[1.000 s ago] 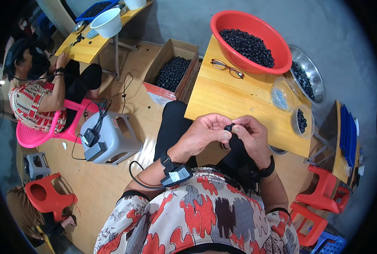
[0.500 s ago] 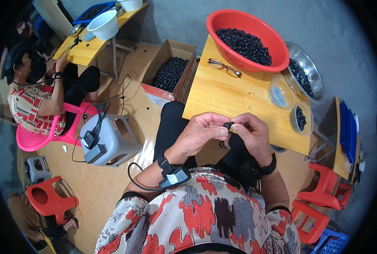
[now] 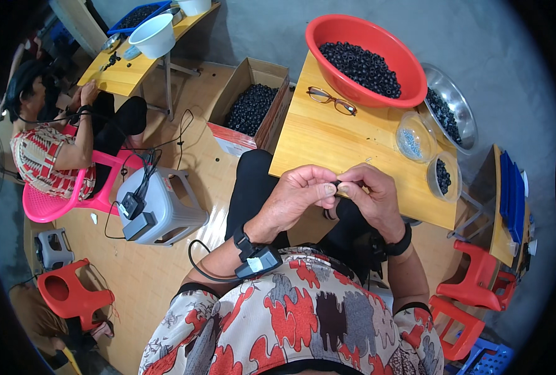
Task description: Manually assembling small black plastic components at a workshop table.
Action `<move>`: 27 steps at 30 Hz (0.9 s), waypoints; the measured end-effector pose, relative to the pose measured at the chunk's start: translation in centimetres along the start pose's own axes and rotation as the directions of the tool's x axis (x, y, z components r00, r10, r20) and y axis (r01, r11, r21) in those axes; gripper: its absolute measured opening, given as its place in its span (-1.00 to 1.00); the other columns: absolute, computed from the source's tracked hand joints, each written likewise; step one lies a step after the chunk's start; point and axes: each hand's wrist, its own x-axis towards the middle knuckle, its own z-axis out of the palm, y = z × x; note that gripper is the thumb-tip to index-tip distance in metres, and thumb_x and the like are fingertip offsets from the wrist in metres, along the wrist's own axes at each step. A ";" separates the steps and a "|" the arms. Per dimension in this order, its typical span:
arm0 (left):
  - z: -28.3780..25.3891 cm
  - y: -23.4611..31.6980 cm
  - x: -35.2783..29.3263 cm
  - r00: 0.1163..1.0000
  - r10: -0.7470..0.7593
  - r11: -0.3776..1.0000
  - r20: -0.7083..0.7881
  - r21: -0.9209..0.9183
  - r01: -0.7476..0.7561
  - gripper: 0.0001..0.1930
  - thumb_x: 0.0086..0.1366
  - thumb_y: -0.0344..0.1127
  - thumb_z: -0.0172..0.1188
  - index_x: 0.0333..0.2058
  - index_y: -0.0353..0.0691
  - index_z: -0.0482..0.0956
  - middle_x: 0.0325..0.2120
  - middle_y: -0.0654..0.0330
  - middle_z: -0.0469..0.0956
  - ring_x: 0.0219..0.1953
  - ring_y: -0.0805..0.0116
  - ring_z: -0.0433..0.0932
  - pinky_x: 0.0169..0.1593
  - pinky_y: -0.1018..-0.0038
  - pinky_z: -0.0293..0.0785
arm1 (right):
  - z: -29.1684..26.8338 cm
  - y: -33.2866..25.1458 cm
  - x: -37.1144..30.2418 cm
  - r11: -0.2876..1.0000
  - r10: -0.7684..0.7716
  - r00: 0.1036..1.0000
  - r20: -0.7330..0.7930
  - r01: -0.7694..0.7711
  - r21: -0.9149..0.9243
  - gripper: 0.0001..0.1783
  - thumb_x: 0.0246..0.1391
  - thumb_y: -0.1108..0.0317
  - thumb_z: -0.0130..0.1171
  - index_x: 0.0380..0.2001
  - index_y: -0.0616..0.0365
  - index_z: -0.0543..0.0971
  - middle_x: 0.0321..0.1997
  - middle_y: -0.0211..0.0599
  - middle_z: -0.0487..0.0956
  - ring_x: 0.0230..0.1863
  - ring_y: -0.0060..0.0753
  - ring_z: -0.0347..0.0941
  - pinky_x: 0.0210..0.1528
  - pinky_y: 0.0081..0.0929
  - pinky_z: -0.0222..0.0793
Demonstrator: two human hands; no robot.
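Note:
My left hand (image 3: pixel 295 197) and my right hand (image 3: pixel 374 195) meet over my lap at the table's near edge. Both are closed, thumbs and fingertips pinching one small black part (image 3: pixel 337 184) between them. Most of that part is hidden by my fingers, so its exact kind does not show. Beyond my hands, a red basin (image 3: pixel 318 32) on the wooden table (image 3: pixel 303 137) holds a heap of small black ring-shaped parts. To the right stand a clear bowl (image 3: pixel 401 145) of tiny pale-blue pieces and another clear bowl (image 3: pixel 458 181) of black parts.
Eyeglasses (image 3: pixel 331 100) lie before the basin, and a steel bowl (image 3: pixel 468 128) of parts stands right of it. A carton (image 3: pixel 278 109) of black parts is on the floor. Left are a grey stool (image 3: pixel 165 200) with cables and a person (image 3: pixel 53 150) seated at another table (image 3: pixel 121 75).
My fingertips have closed further over the small black part, so less of it shows. My hands stay in nearly the same place.

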 end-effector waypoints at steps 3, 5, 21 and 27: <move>-0.1 -0.4 0.1 0.999 0.039 0.999 -0.001 -0.023 -0.039 -0.84 0.23 -0.45 0.15 -0.20 -0.27 0.48 -0.41 0.24 0.54 -0.42 0.52 0.56 -0.28 0.59 0.54 | 0.1 -0.3 0.3 0.999 -0.018 1.000 -0.004 0.018 -0.035 -0.89 -0.07 0.54 0.21 -0.39 0.24 0.56 -0.48 -0.36 0.50 -0.48 -0.55 0.39 -0.43 -0.64 0.28; -0.1 -0.4 0.1 0.999 0.044 0.998 0.012 -0.048 -0.043 -0.84 0.23 -0.44 0.14 -0.20 -0.26 0.47 -0.41 0.25 0.54 -0.42 0.52 0.56 -0.28 0.59 0.54 | 0.1 -0.5 0.4 0.998 -0.029 1.000 -0.006 0.029 -0.057 -0.88 -0.07 0.54 0.21 -0.39 0.23 0.56 -0.49 -0.36 0.49 -0.49 -0.54 0.39 -0.45 -0.63 0.28; 0.1 -0.6 0.5 0.997 0.060 0.958 0.048 -0.283 -0.044 -0.81 0.25 -0.44 0.12 -0.15 -0.21 0.41 -0.37 0.29 0.52 -0.43 0.60 0.52 -0.27 0.63 0.51 | 0.3 -1.3 0.2 0.721 -0.367 0.930 0.021 0.299 -0.625 -0.51 -0.29 0.19 0.42 -0.27 0.16 0.50 -0.38 -0.27 0.51 -0.42 -0.28 0.48 -0.40 -0.46 0.39; 0.5 -0.6 0.4 0.998 0.053 0.970 -0.036 -0.238 -0.060 -0.80 0.25 -0.45 0.13 -0.14 -0.20 0.42 -0.35 0.29 0.55 -0.38 0.59 0.54 -0.27 0.67 0.48 | 1.7 -0.6 0.1 0.649 -0.398 0.917 -0.002 0.281 -0.707 -0.54 -0.34 0.20 0.40 -0.33 0.14 0.49 -0.37 -0.29 0.50 -0.40 -0.25 0.48 -0.40 -0.43 0.37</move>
